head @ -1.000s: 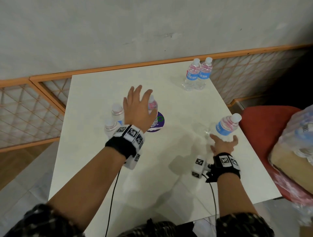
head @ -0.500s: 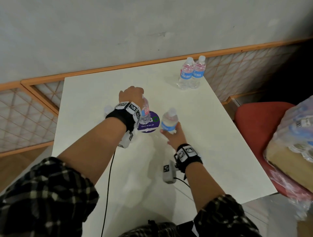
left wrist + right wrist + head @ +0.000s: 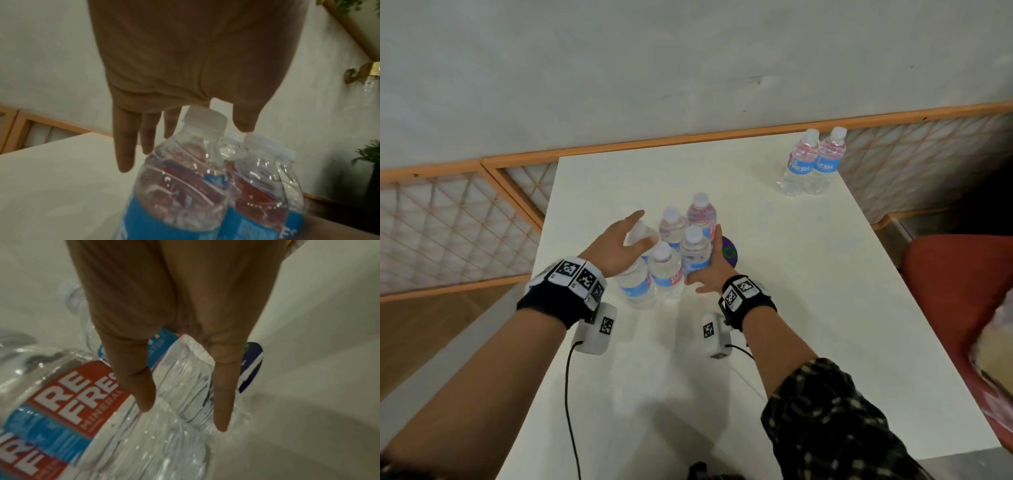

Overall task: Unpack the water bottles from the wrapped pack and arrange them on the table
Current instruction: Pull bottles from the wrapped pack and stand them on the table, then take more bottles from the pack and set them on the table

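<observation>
Both hands (image 3: 619, 245) (image 3: 710, 270) have closed in, fingers straight, flanking clustered bottles (image 3: 664, 270).

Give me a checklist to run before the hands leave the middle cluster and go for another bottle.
1. Cluster bottles upright: ok, every visible cap points up.
2. Left hand free: ok, fingers straight, gripping nothing.
3. Right hand free: ok, straight fingers lie against the nearest right bottle, not curled round it.
4. Cluster clear of the table edge: ok, bare surface shows on all sides.
5. Far pair standing: ok, upright side by side at the far right corner.
6. Bottles left in the wrapped pack: cannot tell, blurred and cut off at the frame edge.
</observation>
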